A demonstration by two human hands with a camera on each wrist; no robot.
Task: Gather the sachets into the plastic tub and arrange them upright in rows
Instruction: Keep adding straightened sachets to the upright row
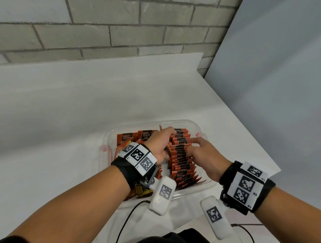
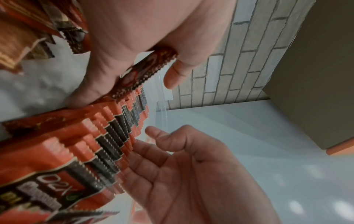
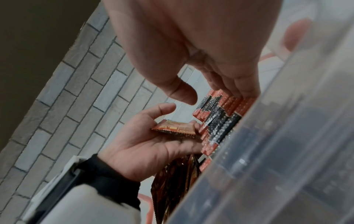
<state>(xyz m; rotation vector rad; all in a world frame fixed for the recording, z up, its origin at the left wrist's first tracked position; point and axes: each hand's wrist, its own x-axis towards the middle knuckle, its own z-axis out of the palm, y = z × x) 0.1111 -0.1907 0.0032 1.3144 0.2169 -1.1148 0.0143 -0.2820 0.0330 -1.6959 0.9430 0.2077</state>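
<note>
Pinching one sachet (image 2: 145,71) in the left hand (image 1: 159,143), right against the upright row (image 1: 182,158) inside the plastic tub (image 1: 197,126). Right hand (image 1: 204,156), fingers relaxed and holding nothing, touches the row's other side.

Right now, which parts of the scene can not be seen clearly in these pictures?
- Head view: left hand hides the sachet it holds.
- Head view: wrist bands cover loose sachets in the clear plastic tub.
- Right wrist view: blurred tub wall hides most of the upright orange-black sachet row.
</note>
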